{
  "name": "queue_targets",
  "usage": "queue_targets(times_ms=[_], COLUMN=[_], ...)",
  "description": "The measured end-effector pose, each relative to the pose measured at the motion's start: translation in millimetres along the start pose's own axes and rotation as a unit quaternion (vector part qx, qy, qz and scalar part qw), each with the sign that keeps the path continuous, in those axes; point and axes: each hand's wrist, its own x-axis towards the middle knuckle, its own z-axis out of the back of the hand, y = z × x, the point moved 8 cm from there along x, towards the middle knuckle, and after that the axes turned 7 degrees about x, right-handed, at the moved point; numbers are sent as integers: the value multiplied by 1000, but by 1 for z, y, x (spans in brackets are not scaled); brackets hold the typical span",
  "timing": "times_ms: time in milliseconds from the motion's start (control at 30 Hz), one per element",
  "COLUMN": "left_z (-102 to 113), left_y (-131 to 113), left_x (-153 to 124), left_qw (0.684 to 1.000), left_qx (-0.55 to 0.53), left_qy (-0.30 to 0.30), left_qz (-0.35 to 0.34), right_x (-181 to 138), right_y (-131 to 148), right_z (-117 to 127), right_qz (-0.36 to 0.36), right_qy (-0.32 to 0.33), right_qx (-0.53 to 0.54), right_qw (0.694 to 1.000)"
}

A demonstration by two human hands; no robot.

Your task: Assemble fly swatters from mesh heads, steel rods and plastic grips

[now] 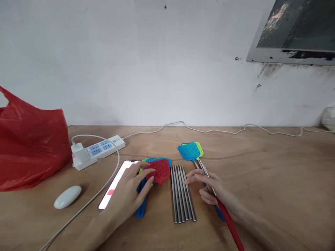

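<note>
My left hand [133, 184] rests its spread fingertips and thumb on a red mesh fly-swatter head [161, 169]. Beneath it lie blue and yellow-green swatter heads [168, 161], with blue handle grips [141, 209] partly under my hand. A metal-shafted fly-swatter handle with a red grip [230, 225] slants through my right hand [209, 184], which is closed around it near the shaft's lower part. Just beyond that hand, blue [191, 151] and yellow-green [199, 149] swatter heads overlap, joined to metal shafts. Several bare metal rods [181, 195] lie side by side between my hands.
A lit phone [107, 197] lies partly under my left wrist. Left of it are a white oval object [67, 197], a white power strip [104, 146] and a red plastic bag [31, 143]. A white cable [209, 131] runs along the wall.
</note>
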Motion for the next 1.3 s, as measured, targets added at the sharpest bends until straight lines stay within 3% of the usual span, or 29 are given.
queue_targets(times_ms=[167,333,467,600,767,1067,1200,1300], left_z=[-10,-5,2,7,4,-4,-4,-4], left_y=[-11,-13,-25,-38,-46,-46,-52,-55], left_x=[-4,-3,-2,-3,-6,-9,-8,-9], left_qw=[997,997,994,989,980,978,969,961], left_qx=[-18,-50,-82,-103,-109,-125,-155,-170], left_qy=[61,47,42,46,99,110,155,179], left_qz=[-53,-36,-53,-93,-132,-123,-112,-123], right_x=[3,6,7,3,-1,1,-4,-5], right_y=[-2,0,-1,1,4,-1,4,14], right_z=[-4,11,14,4,-17,-14,-12,5], right_qz=[-5,20,22,23,48,89,143,179], right_qy=[25,-58,-71,-38,42,59,28,-50], right_qx=[43,64,68,59,-9,-6,27,74], right_qw=[999,996,995,997,998,994,989,980])
